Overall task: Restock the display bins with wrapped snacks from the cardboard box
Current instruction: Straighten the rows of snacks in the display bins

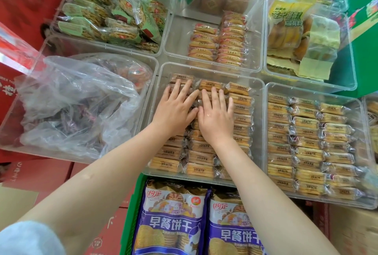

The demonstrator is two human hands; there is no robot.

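A clear plastic display bin (163,70) in the middle holds three rows of wrapped golden biscuit packs (239,115). My left hand (176,109) lies flat with straight fingers on the left row. My right hand (216,117) lies flat beside it on the middle row, fingers spread and reaching toward the far packs. Neither hand grips a pack. The packs under both palms are hidden. No cardboard box with loose snacks shows clearly in view.
To the right, another bin (270,91) is full of the same packs. On the left a bin (24,83) holds a crumpled plastic bag. Behind stand bins of pink-wrapped biscuits (221,44) and green-wrapped crackers (98,17). Purple biscuit bags (169,220) fill a green crate below.
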